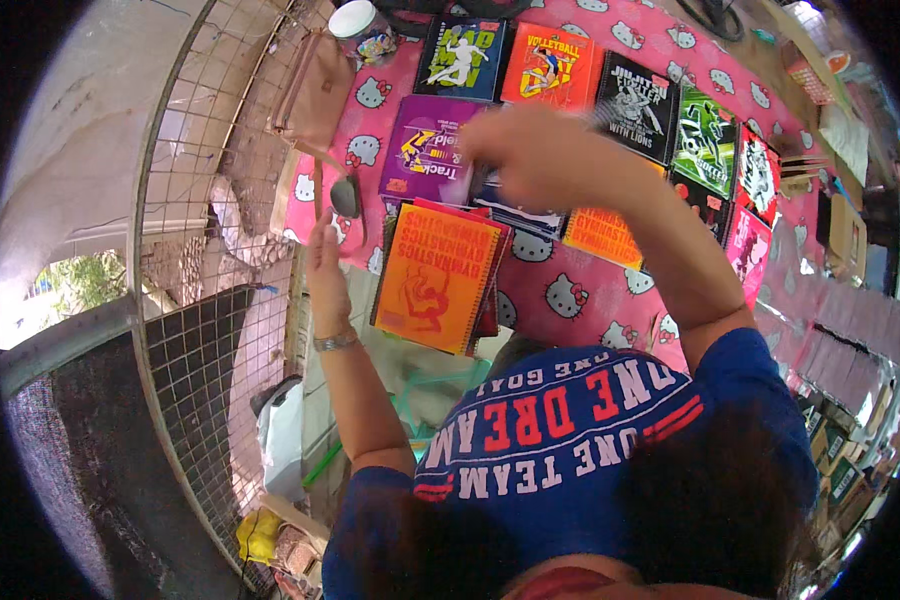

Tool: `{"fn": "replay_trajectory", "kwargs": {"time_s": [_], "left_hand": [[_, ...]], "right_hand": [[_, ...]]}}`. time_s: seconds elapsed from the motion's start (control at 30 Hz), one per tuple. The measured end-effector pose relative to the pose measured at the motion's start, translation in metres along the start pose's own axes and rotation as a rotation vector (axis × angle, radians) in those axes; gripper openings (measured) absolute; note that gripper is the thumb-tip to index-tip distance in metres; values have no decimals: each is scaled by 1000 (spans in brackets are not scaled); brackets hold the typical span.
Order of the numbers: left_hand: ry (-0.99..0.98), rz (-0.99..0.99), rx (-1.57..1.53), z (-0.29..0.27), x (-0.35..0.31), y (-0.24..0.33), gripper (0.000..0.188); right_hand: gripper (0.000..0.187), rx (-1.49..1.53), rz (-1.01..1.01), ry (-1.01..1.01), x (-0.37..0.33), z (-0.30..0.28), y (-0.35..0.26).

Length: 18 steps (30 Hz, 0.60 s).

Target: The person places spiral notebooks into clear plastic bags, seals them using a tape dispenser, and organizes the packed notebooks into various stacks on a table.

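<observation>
Several spiral notebooks with sports figures on their covers lie on a pink table cloth. My right hand (560, 160) is blurred above them, over a dark notebook (520, 215) and beside a purple notebook (410, 150); motion smears its fingers, so what it holds, if anything, is unclear. My left hand (326, 275) is at the table's left edge with its fingers stretched out and nothing in it. It is just below a dark oval object (345, 197), left of a stack of notebooks topped by an orange one (435, 285) with a red gymnast figure.
Black (460, 60), red-orange (550, 68) and green (705, 140) notebooks are spread across the far side and right. A tan bag (310, 90) and a lidded clear jar (365, 35) stand at the far left. A wire mesh fence (205, 350) runs along the left.
</observation>
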<state>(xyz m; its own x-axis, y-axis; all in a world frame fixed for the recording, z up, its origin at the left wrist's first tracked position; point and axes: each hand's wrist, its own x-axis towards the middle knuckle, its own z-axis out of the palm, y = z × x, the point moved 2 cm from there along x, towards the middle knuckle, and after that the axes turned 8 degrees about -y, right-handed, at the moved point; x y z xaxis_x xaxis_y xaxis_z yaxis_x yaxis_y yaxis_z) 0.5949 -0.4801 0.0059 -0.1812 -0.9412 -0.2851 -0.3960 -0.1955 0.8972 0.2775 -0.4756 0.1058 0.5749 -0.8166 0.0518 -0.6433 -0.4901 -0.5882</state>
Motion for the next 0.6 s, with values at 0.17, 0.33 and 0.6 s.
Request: {"fn": "replay_trajectory", "kwargs": {"time_s": [0.17,0.33,0.6], "left_hand": [[-302,-129,-643,-10,3,-42,77],[-402,82,-350,46,-14,-41,78],[-346,262,349,45,-21,-28,81]], "right_hand": [[13,-376,-554,-673,53,63,-123],[28,585,-28,239,128,127,41],[68,-295,789,292,76,125,161]]}}
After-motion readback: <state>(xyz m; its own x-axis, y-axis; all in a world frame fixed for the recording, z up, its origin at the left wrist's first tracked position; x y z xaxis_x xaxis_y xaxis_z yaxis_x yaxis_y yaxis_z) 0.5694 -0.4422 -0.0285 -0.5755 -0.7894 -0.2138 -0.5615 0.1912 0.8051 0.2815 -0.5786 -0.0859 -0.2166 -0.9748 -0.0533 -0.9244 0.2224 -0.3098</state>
